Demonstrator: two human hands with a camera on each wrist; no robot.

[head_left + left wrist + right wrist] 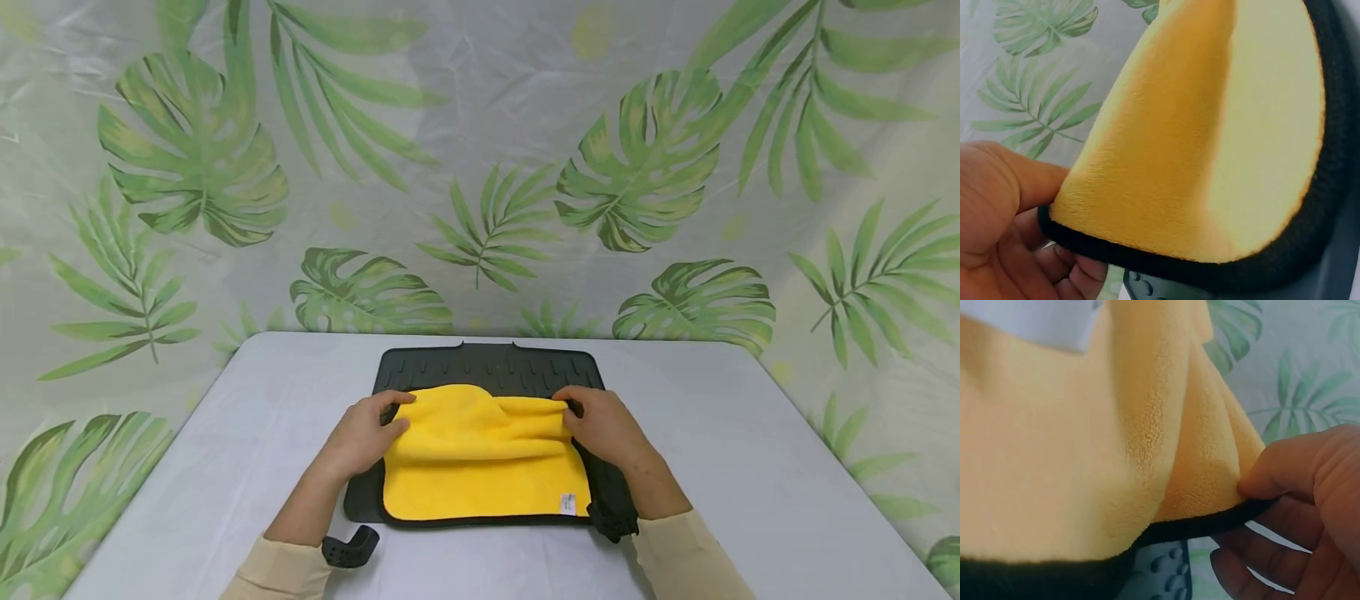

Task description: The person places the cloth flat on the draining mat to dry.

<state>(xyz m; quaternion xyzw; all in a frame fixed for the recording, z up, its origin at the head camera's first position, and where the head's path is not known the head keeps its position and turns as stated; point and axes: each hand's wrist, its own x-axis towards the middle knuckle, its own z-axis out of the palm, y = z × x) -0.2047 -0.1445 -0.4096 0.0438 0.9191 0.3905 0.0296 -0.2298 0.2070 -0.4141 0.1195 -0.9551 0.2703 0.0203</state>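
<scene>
A yellow cloth with a dark edging and a small white label lies over a dark ridged mat. Its far part is lifted and bunched into soft folds. My left hand pinches the cloth's left edge near the far corner, thumb on the yellow side in the left wrist view. At the opposite side my right hand pinches the right edge between thumb and fingers. In the right wrist view, the cloth drapes in folds down from that grip.
The mat rests on a white-covered table. Behind the table hangs a pale curtain printed with green leaves. Black bands with small devices sit on the wrists below the beige sleeves.
</scene>
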